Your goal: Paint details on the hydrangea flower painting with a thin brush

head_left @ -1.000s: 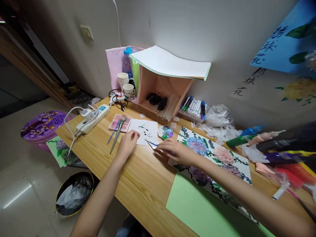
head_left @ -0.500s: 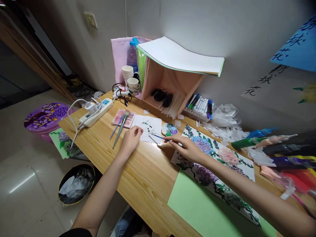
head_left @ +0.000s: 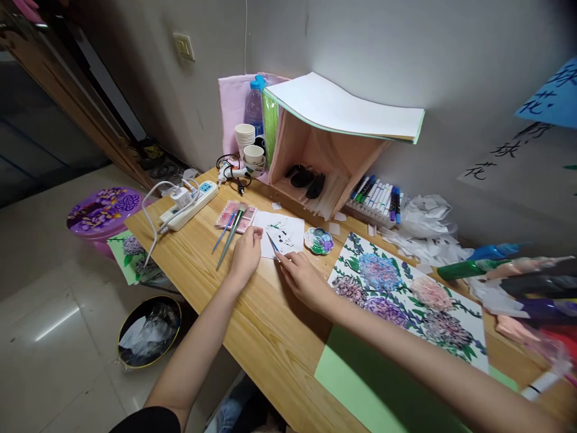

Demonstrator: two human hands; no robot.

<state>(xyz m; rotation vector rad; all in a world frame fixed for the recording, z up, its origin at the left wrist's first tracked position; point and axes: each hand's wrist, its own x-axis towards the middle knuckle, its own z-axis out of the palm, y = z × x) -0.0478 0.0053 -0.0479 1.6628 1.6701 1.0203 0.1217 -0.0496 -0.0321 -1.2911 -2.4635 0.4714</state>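
Observation:
My right hand is closed around a thin blue paintbrush. The brush points up and left over a small white sheet of paper marked with dark green and black strokes. At the sheet's left edge rests my left hand, its fingers curled in; whatever may be inside them is hidden. Just right of the sheet lies a flower-shaped paint palette with green, purple and blue paint. A painting of colourful flowers lies partly under my right forearm.
Two more brushes lean on a pink paint box. A power strip, paper cups, a pink open box, markers and paint tubes line the back. Green paper lies in front; a bin stands on the floor.
My right hand has moved left, away from the flower painting, and the brush tip now points up over the small sheet. My left hand stays at the sheet's edge. The view has shifted slightly.

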